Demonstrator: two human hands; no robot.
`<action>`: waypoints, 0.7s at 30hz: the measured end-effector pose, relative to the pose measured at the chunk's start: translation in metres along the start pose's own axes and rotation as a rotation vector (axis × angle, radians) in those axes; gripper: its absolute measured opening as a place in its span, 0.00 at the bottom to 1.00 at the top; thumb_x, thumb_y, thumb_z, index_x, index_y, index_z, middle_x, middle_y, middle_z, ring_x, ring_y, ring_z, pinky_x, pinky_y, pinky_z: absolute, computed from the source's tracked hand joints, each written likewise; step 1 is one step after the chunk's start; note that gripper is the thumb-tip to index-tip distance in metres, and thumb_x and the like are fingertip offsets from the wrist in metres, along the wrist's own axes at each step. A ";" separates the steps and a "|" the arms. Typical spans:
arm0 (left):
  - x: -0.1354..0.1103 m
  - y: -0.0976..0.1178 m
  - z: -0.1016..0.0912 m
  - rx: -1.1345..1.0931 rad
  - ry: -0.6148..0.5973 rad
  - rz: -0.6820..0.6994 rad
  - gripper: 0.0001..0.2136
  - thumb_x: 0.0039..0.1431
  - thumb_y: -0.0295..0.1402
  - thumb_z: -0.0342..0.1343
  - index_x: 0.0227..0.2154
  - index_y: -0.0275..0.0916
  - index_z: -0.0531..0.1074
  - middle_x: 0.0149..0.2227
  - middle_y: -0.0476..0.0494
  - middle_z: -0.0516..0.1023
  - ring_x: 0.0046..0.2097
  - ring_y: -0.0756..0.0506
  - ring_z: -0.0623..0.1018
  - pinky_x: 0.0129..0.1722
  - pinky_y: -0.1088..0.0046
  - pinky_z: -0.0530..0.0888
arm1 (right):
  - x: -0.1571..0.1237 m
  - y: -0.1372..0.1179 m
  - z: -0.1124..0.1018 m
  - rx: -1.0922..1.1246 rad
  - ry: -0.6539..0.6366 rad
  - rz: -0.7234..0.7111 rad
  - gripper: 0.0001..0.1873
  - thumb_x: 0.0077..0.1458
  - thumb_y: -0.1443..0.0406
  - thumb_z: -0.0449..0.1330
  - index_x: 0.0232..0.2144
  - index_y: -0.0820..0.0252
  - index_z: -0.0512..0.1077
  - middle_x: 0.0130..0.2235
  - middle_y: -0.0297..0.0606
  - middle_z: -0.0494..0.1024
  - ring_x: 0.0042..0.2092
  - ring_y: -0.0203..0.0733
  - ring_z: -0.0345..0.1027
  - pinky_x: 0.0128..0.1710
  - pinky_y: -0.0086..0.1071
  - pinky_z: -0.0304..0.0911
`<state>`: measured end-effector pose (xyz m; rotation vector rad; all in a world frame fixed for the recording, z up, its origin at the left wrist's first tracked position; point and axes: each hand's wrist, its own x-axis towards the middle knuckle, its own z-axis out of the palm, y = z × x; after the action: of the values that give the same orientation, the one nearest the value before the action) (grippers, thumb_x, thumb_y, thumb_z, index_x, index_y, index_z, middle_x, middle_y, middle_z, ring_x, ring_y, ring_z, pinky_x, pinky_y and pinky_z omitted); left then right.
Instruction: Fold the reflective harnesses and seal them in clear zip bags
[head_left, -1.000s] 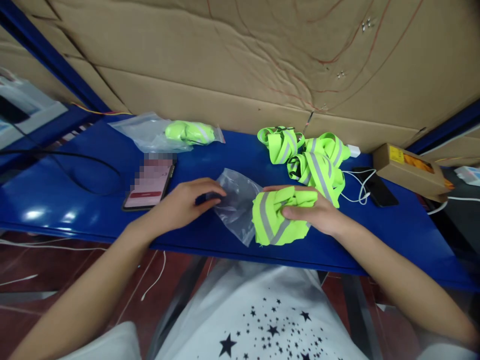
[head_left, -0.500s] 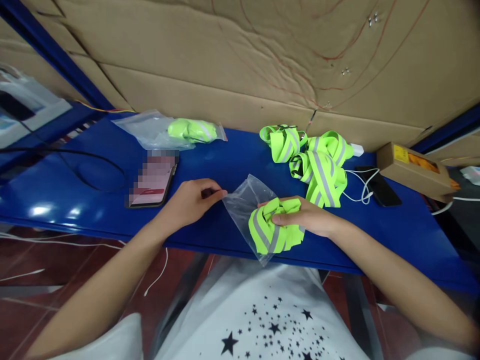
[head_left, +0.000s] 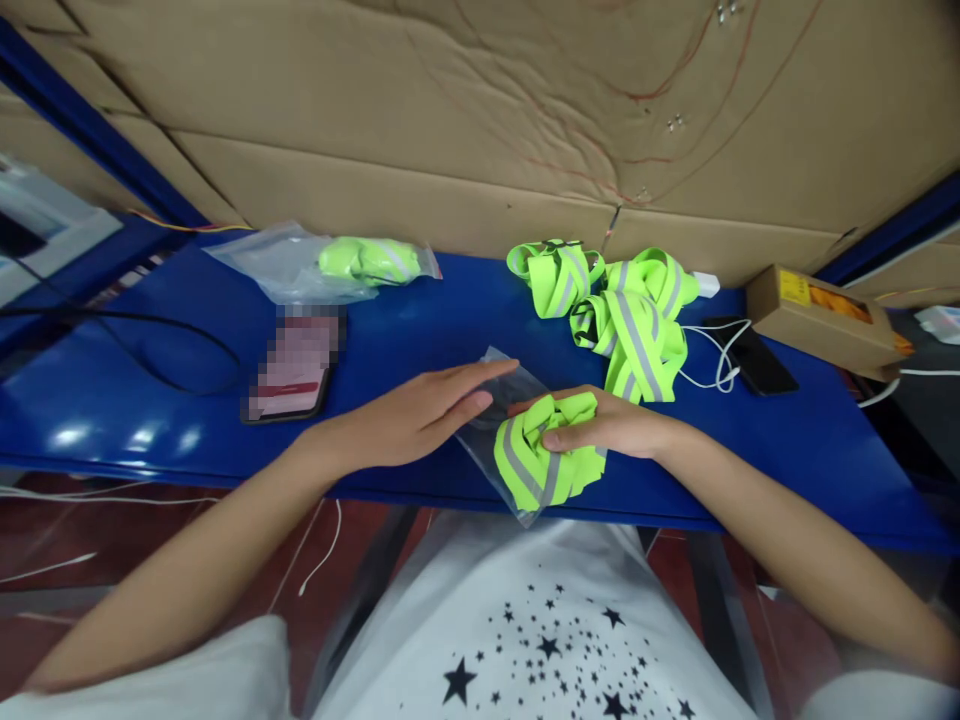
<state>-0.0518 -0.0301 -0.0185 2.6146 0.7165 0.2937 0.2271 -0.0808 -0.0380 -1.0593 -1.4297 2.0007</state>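
A folded neon-yellow reflective band [head_left: 541, 463] lies partly inside a clear plastic bag [head_left: 504, 440] near the front edge of the blue table [head_left: 420, 330]. My right hand [head_left: 609, 422] grips the band, fingers closed on it. My left hand [head_left: 424, 410] lies flat on the bag's open end, fingers stretched out and together. Behind my right hand sits a loose pile of more reflective bands [head_left: 619, 310].
A phone [head_left: 289, 365] lies left of my left hand. A filled bag with a band [head_left: 330, 265] rests at the back left. At the right are a black phone [head_left: 754, 365] with white cable and a cardboard box [head_left: 821, 315]. Cardboard covers the wall behind.
My left hand went from pinching the bag's edge to lying flat over the bag. The band has gone further into the bag under my right hand.
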 end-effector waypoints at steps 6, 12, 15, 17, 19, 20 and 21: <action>-0.002 -0.020 0.034 0.336 -0.036 -0.134 0.30 0.73 0.49 0.45 0.73 0.47 0.54 0.74 0.41 0.55 0.75 0.34 0.56 0.72 0.42 0.52 | -0.002 -0.002 -0.004 0.018 -0.004 -0.052 0.31 0.51 0.59 0.75 0.57 0.54 0.77 0.51 0.38 0.84 0.49 0.42 0.80 0.52 0.34 0.75; -0.003 0.015 0.019 0.437 0.113 -0.283 0.26 0.74 0.39 0.43 0.70 0.34 0.60 0.72 0.24 0.57 0.73 0.26 0.58 0.67 0.28 0.52 | -0.015 -0.012 -0.033 0.206 0.578 -0.362 0.29 0.51 0.50 0.72 0.52 0.56 0.79 0.53 0.42 0.83 0.55 0.54 0.78 0.54 0.46 0.77; 0.014 0.026 0.007 0.320 -0.007 -0.020 0.29 0.73 0.42 0.47 0.72 0.39 0.55 0.75 0.30 0.52 0.75 0.33 0.53 0.71 0.44 0.55 | -0.016 -0.015 -0.041 0.154 0.750 -0.447 0.32 0.52 0.48 0.71 0.55 0.55 0.76 0.57 0.41 0.81 0.59 0.56 0.75 0.57 0.48 0.75; 0.030 0.023 0.003 0.202 -0.214 0.180 0.42 0.64 0.52 0.59 0.74 0.47 0.47 0.77 0.35 0.45 0.77 0.33 0.47 0.73 0.47 0.52 | -0.013 -0.014 -0.040 0.103 0.777 -0.468 0.32 0.53 0.49 0.71 0.57 0.53 0.75 0.58 0.40 0.80 0.60 0.55 0.74 0.58 0.48 0.74; 0.045 0.014 0.004 0.149 -0.289 0.226 0.54 0.55 0.57 0.65 0.75 0.49 0.40 0.77 0.35 0.43 0.77 0.32 0.45 0.73 0.43 0.45 | -0.010 -0.012 -0.036 0.064 0.763 -0.473 0.33 0.54 0.49 0.70 0.59 0.53 0.73 0.59 0.40 0.79 0.60 0.55 0.74 0.59 0.48 0.74; 0.051 0.010 0.007 0.137 -0.293 0.222 0.56 0.53 0.58 0.66 0.75 0.49 0.39 0.77 0.34 0.45 0.77 0.31 0.46 0.73 0.41 0.43 | -0.009 -0.011 -0.034 0.049 0.756 -0.474 0.33 0.55 0.49 0.69 0.59 0.53 0.73 0.59 0.40 0.79 0.60 0.55 0.74 0.59 0.49 0.73; 0.056 0.006 0.010 0.132 -0.278 0.207 0.56 0.52 0.58 0.66 0.75 0.48 0.39 0.76 0.33 0.48 0.76 0.30 0.49 0.72 0.40 0.42 | -0.009 -0.011 -0.032 0.035 0.751 -0.474 0.33 0.55 0.49 0.69 0.60 0.53 0.72 0.59 0.40 0.79 0.60 0.55 0.74 0.59 0.49 0.73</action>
<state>0.0012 -0.0090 -0.0196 2.7820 0.3830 -0.0612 0.2574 -0.0654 -0.0299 -1.1467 -1.0837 1.1100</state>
